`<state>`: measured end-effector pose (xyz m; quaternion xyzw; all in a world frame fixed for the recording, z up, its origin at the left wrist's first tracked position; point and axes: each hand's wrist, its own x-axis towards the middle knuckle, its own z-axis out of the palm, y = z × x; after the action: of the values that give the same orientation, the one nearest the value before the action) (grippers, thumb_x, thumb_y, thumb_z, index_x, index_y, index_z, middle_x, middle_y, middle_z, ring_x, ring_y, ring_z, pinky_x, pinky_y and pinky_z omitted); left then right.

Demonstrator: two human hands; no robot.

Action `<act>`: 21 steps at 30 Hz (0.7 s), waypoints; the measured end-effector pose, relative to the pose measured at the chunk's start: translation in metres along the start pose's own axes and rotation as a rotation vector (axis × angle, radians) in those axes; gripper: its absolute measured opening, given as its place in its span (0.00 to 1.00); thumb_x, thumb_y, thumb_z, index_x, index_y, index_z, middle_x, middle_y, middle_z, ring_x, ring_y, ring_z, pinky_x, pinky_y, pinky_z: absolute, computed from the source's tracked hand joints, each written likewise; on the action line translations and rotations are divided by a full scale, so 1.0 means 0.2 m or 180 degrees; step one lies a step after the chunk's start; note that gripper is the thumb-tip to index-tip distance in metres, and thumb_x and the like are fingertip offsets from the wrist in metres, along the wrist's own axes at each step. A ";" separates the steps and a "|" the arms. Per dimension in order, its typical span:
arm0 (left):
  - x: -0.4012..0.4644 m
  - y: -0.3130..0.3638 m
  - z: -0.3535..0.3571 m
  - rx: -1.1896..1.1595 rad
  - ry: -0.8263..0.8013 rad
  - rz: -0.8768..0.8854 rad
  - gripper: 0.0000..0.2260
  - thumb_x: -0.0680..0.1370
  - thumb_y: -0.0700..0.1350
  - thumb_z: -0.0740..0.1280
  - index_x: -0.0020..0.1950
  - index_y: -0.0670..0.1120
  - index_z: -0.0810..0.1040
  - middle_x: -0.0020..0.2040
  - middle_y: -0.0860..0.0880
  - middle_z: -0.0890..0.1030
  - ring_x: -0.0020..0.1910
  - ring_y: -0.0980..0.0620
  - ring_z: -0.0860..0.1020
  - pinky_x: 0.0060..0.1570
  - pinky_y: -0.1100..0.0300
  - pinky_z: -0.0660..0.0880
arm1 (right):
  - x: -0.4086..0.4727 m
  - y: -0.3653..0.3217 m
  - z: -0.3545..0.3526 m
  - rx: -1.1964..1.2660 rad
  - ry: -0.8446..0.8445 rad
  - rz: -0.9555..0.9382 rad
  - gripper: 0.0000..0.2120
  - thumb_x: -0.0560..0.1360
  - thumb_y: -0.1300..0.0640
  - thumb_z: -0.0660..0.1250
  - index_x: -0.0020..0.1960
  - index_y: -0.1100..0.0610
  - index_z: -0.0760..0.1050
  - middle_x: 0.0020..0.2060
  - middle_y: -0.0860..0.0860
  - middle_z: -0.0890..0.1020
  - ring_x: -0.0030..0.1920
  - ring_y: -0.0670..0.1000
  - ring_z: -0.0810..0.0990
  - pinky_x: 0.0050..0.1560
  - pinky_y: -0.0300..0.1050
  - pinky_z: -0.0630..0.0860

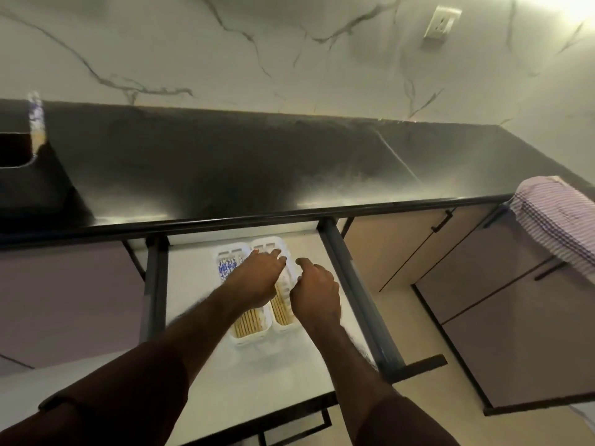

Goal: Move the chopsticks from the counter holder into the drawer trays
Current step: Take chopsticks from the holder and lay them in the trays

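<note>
**Both hands over the drawer trays**

Two white trays [254, 338] are being kept side by side in the open drawer [199, 284], each filled with chopsticks [249, 321]. The left hand [254, 278] is being laid flat, fingers spread loose and gripping nothing, over both trays. The right hand [317, 292], at 3 o'clock of it, is being held loosely curled at the right tray's edge; any grasp cannot be told. A striped cloth [557, 220] is being draped at 2 o'clock.
</note>
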<state>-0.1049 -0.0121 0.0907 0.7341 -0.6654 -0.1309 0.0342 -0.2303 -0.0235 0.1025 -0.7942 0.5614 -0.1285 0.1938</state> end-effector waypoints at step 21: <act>-1.22 -0.69 -0.63 -0.1267 0.1201 -0.0627 0.23 0.80 0.40 0.61 0.75 0.45 0.62 0.76 0.45 0.65 0.74 0.47 0.64 0.69 0.57 0.63 | -0.59 -1.19 -0.13 0.0480 0.0436 -0.0774 0.19 0.79 0.54 0.62 0.69 0.50 0.70 0.65 0.49 0.78 0.64 0.51 0.76 0.63 0.45 0.72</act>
<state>0.0387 0.2285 0.2160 0.7854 -0.5341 -0.1227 0.2878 -0.0807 0.1529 0.2353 -0.8289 0.4618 -0.2467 0.1972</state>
